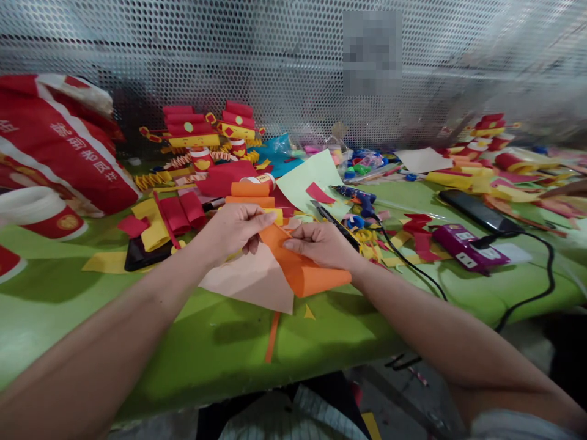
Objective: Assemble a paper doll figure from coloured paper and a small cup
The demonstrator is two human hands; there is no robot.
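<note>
Green tbl [183,366], lower half of frame. L hand [238,226] pinches orange paper [305,278] mid-frame; R hand [323,244] pinches it too, just rt; lower end curled. Glue gun [362,199] rt of ctr.

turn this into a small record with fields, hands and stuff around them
left hand: pinches the orange paper at its upper end
right hand: holds the same paper
paper state: lower end curled
near table edge: orange strip
beyond hands: pale green sheet
right side: blue glue gun, purple socket block
surface: green table
</note>
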